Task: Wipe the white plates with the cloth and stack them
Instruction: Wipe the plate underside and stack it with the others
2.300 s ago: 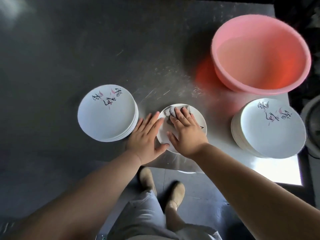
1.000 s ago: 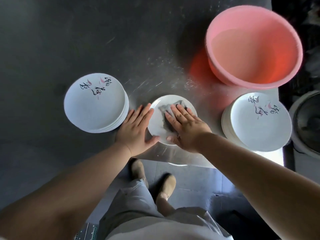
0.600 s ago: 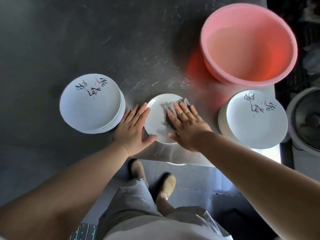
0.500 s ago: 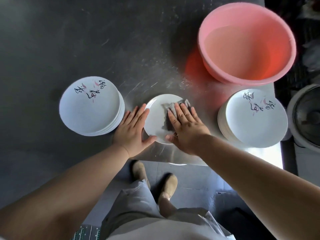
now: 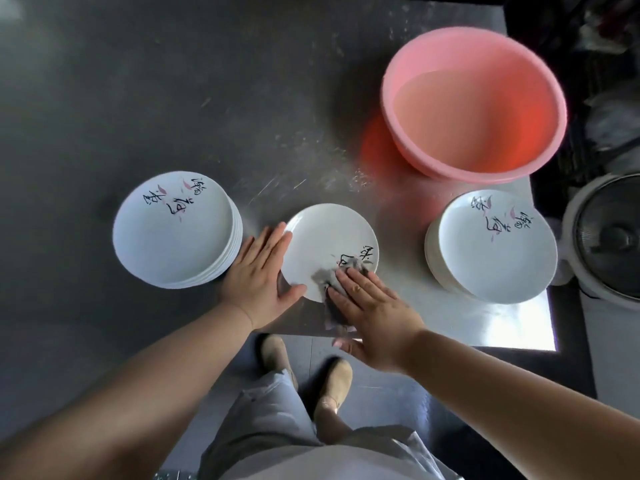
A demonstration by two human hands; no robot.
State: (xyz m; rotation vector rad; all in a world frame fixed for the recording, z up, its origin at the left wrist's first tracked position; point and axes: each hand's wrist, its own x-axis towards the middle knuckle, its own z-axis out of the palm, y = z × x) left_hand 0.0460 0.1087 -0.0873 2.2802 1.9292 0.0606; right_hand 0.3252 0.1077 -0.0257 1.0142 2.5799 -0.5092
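A single white plate (image 5: 323, 239) with black brush lettering lies flat near the table's front edge. My left hand (image 5: 261, 273) rests flat against its left rim, fingers straight. My right hand (image 5: 372, 308) presses a grey cloth (image 5: 330, 282) onto the plate's near right part with straight fingers; much of the cloth is hidden under the palm. A stack of white plates (image 5: 173, 230) stands to the left. Another stack of white plates (image 5: 493, 245) stands to the right.
A large pink basin (image 5: 474, 102) sits at the back right on the grey metal table (image 5: 173, 98). A white fan (image 5: 609, 237) stands off the table's right edge. My legs and shoes show below the front edge.
My right hand has drawn the cloth from the plate's far side down to its near right edge, uncovering the lettering. My left hand stays on the left rim.
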